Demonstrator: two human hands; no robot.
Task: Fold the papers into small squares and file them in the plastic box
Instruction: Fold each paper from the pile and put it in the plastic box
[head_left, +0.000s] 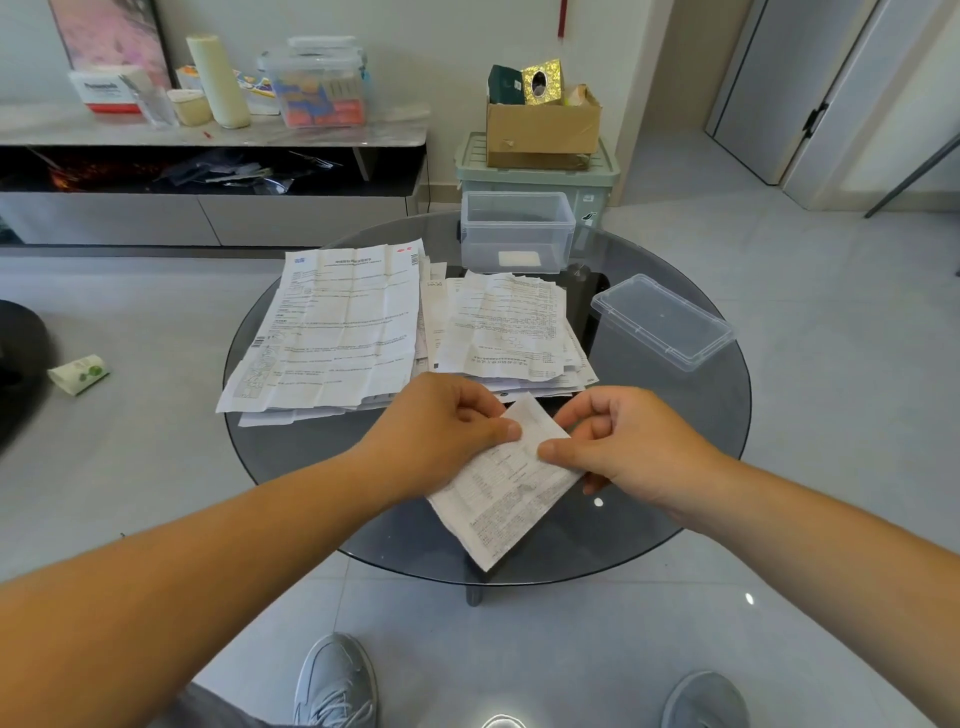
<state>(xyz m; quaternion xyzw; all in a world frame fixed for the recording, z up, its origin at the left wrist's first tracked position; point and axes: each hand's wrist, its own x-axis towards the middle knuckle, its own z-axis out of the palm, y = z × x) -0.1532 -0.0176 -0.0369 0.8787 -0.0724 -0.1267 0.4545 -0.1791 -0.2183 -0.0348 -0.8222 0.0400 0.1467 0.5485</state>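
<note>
left hand (441, 421) and right hand (623, 441) both pinched the folded paper (504, 499) at its upper end, thumbs on top, above the glass desk (597, 545) near edge. unfolded papers (343, 332) lay beyond, clear plastic box (517, 231) at far edge.

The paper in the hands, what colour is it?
White paper with tiny dark print, clearest in the head view.

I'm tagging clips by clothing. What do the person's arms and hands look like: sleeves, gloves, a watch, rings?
The left forearm and right forearm are bare as far as the frame shows, no sleeve in view. The left hand and right hand wear no gloves; no watch, bracelet or ring shows on either.
</note>
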